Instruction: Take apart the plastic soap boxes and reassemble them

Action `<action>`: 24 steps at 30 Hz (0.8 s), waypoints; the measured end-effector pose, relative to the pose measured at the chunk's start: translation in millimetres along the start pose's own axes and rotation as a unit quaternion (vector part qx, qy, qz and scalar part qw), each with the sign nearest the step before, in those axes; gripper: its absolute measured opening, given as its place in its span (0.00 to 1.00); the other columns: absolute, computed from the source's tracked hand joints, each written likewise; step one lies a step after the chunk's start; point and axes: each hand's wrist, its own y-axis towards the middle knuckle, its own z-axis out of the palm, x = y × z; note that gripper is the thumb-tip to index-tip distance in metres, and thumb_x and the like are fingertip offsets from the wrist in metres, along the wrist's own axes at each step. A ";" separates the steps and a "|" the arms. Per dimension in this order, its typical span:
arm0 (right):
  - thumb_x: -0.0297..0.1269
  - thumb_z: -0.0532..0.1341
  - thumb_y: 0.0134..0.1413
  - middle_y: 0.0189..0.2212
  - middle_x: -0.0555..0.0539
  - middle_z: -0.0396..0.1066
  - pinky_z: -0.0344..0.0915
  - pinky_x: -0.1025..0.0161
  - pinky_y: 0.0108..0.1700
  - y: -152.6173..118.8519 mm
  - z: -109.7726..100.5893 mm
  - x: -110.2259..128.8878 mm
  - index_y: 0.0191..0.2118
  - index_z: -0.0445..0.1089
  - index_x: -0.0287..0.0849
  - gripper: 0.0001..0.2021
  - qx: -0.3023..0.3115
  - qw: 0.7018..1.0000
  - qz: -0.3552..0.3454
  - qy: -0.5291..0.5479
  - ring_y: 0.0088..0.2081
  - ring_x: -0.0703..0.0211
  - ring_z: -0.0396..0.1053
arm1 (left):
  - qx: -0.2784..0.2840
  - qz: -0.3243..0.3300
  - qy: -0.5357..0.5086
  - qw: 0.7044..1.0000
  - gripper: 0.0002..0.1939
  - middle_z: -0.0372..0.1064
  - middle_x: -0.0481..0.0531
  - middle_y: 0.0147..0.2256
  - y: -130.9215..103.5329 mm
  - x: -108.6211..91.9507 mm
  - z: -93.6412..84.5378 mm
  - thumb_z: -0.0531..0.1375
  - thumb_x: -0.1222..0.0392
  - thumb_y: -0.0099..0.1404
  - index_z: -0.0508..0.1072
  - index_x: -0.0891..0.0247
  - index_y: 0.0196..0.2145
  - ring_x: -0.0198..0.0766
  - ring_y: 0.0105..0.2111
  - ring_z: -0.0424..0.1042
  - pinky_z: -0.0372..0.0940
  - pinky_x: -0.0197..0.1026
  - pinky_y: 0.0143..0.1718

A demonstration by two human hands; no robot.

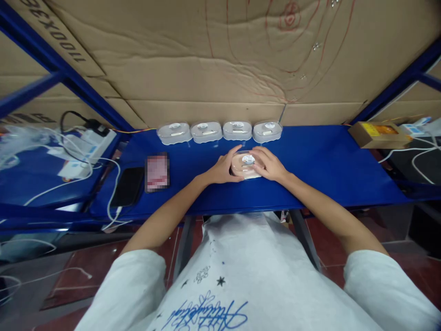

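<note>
- My left hand (220, 170) and right hand (273, 166) clasp opposite sides of the container (246, 172), probably to steady it.
- It's centred before me over the table (327, 170), seemingly for easy reach.
- Four similar containers (237, 132) line the back, perhaps for order.

Front container (241, 166): clear, pinkish cast; white label (248, 159)
Row containers (206, 133): translucent whitish
Bench (327, 170): deep blue
Shirt (262, 266): white, blue lettering
Cardboard (172, 78): tan, red curved lines
</note>
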 end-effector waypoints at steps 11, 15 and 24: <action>0.60 0.55 0.73 0.69 0.37 0.69 0.63 0.36 0.73 -1.2 -0.2 -4.7 0.71 0.68 0.48 0.32 -0.017 1.000 -0.015 0.003 0.71 0.38 0.66 | -0.016 0.006 -0.018 1.000 0.70 0.49 0.64 0.77 1.3 1.4 1.1 0.76 0.41 0.55 0.36 0.54 0.80 0.68 0.73 0.57 0.49 0.66 0.73; 0.60 0.55 0.73 0.71 0.38 0.67 0.62 0.36 0.74 0.4 -0.1 -4.1 0.73 0.66 0.49 0.32 -0.008 1.000 -0.009 0.004 0.73 0.39 0.64 | -0.016 0.014 -0.031 0.999 0.72 0.53 0.65 0.75 4.1 7.7 1.5 0.75 0.37 0.55 0.33 0.54 0.80 0.66 0.74 0.56 0.47 0.66 0.74; 0.59 0.55 0.74 0.72 0.38 0.67 0.63 0.38 0.74 2.5 1.7 -3.2 0.73 0.66 0.48 0.32 0.005 1.000 -0.002 0.000 0.73 0.41 0.64 | -0.054 0.022 -0.031 0.998 0.61 0.42 0.65 0.78 -49.9 -67.3 -22.4 0.70 0.31 0.63 0.44 0.53 0.80 0.69 0.78 0.41 0.40 0.73 0.75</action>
